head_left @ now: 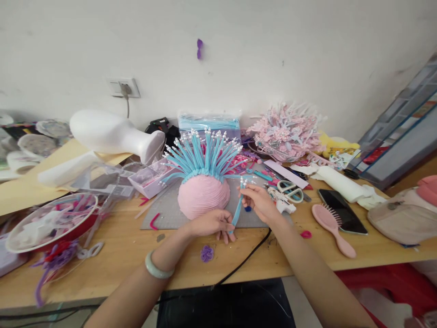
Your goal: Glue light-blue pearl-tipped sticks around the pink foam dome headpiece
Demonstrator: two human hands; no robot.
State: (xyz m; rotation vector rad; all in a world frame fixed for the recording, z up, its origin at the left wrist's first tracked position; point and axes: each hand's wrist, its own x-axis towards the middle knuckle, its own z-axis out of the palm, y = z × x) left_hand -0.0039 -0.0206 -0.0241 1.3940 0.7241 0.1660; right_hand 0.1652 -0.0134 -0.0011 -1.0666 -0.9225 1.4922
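Note:
A bundle of blue pipe cleaners (237, 210) with white beads at its top is stretched between my two hands, tilted slightly. My left hand (216, 223) pinches its lower end. Near the beaded top, the fingers of my right hand (257, 199) are closed on the same bundle. Just beyond my left hand sits a pink ribbed dome (204, 197), crowned with a fan of blue bead-tipped pipe cleaners (205, 159). Both rest on a grey cutting mat (164, 214). A small purple flower (206, 253) lies on the table close to my left hand.
Scissors (290, 191), a pink hairbrush (332, 230) and a dark tablet (343, 212) lie to the right. At left stand a basket of scraps (92, 200) and a white mannequin head (109, 132). A black cable (244, 259) crosses the wooden table's front edge.

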